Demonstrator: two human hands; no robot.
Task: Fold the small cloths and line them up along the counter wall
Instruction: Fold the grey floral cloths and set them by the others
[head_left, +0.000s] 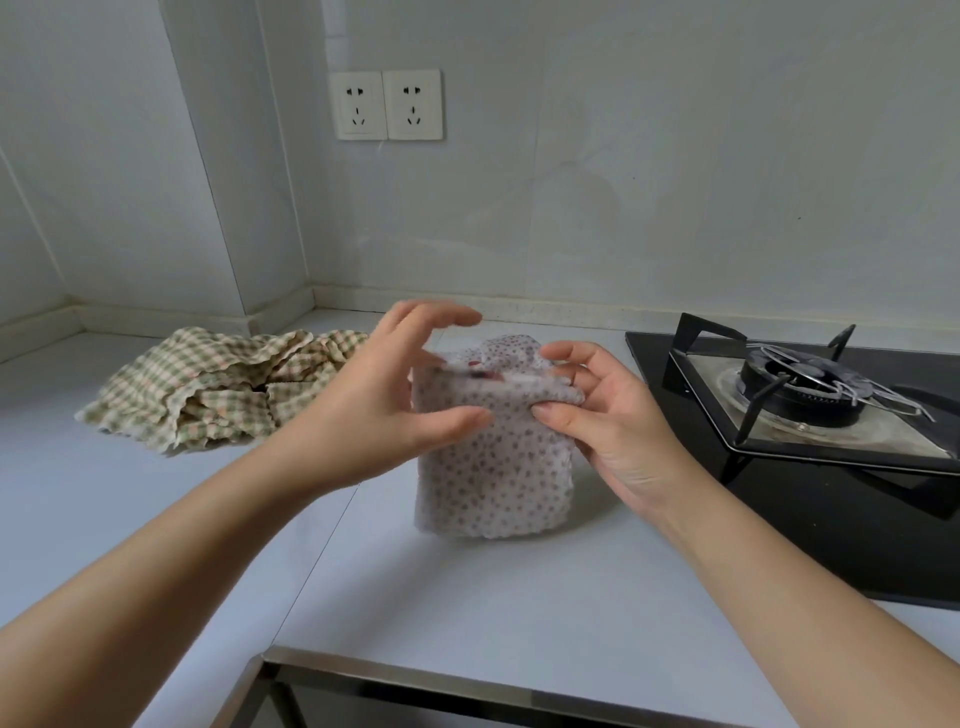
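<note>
The right hand (608, 415) pinches the top edge of the dotted cloth (498, 478) between thumb and curled fingers and holds it up, so that it hangs as a short doubled panel with its lower edge at or just above the counter (467, 597); which of the two I cannot tell. The left hand (374, 410) is wide, fingers spread and arched over the cloth's top at the other side, the thumb lying against the front of the fabric. It is blurred, and it does not plainly grip anything. The cloth looks folded at least once, with loose layers bunched at the top between the hands, so I judge this one to be mid-fold: the top needs squaring and perhaps one more fold before it can be laid down. It is in the middle of the counter, well apart from the counter wall (571, 234). To the left, near the corner, the checked cloths (208, 389) lie in a crumpled heap, unfolded; how many there are cannot be told. No folded cloth lies along the foot of the wall in view, so by my reading the task is near its start: no cloth placed, one in hand, the heap yet to be done. A gas hob (810, 395) sits at the right, close to the right hand.
</note>
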